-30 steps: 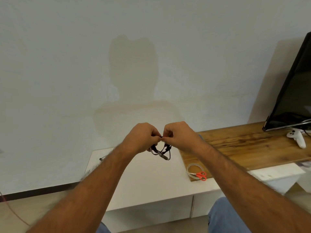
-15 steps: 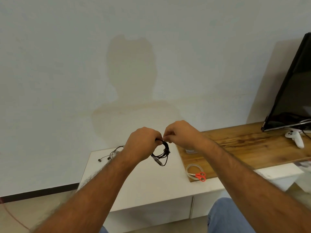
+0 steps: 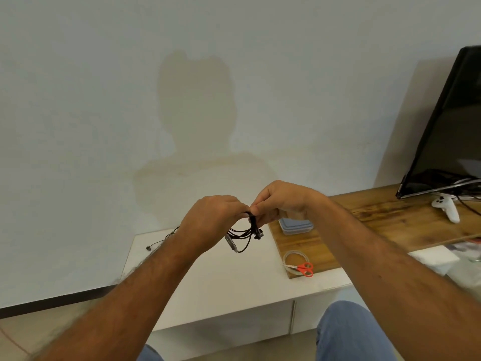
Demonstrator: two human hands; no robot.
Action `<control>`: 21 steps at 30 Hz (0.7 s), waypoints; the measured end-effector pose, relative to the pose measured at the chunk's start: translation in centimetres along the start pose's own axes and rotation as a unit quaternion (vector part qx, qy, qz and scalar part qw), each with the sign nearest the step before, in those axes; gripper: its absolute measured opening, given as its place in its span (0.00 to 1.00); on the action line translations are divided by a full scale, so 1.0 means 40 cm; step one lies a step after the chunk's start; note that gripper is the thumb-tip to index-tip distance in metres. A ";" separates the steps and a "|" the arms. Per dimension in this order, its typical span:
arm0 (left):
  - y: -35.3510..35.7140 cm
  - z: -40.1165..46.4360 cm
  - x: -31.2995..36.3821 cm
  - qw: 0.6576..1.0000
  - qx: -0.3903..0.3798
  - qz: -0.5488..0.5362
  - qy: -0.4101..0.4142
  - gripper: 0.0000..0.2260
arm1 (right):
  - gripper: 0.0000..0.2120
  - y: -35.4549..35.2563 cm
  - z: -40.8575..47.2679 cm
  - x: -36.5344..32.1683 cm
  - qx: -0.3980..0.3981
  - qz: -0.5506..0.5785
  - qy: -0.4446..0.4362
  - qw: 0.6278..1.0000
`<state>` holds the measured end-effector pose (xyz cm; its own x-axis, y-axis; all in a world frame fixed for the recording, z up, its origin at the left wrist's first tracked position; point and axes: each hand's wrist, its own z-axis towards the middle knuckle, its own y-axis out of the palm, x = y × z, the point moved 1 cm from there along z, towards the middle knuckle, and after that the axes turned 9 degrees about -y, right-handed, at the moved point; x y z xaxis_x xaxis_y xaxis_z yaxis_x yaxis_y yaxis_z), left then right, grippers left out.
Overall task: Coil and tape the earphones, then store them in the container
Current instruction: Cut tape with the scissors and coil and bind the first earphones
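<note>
Blue-jeaned knee (image 3: 346, 332) at bottom edge. Both forearms reach forward over white counter (image 3: 221, 277). Left hand (image 3: 208, 222) grips coiled black wire earphones (image 3: 243, 234), fingers curled round bundle. Right hand (image 3: 281, 201) pinches top of coil between thumb and fingertips. Coil held in air above counter, loops hang below hands. Red-handled scissors (image 3: 303, 269) lie on clear tape roll (image 3: 294, 256), on wooden board (image 3: 390, 222). Clear plastic lidded container (image 3: 296, 226) just behind right hand. 1 more black earphone cable (image 3: 158, 242) on counter, far left. White game controller (image 3: 446, 207) and black monitor (image 3: 450, 136) far right.
</note>
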<state>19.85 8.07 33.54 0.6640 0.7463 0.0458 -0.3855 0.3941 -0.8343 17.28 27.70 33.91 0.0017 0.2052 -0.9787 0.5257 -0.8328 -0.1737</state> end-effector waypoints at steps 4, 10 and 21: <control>0.004 -0.015 0.000 0.997 0.031 -0.055 0.034 0.07 | 0.10 -0.006 0.002 0.002 -0.049 0.056 0.040 0.996; -0.008 -0.012 0.030 0.991 0.083 -0.083 0.063 0.08 | 0.19 -0.003 0.000 0.039 -0.134 0.154 0.012 0.979; 0.005 -0.015 0.015 0.991 0.059 -0.105 -0.056 0.13 | 0.05 0.002 0.008 0.069 0.017 0.134 -0.099 0.986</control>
<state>20.56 8.27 33.06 0.6650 0.6936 0.2770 -0.3237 0.6019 -0.7300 17.06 28.03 31.15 -0.0314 -0.1257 -0.9916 0.5005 -0.8607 0.0933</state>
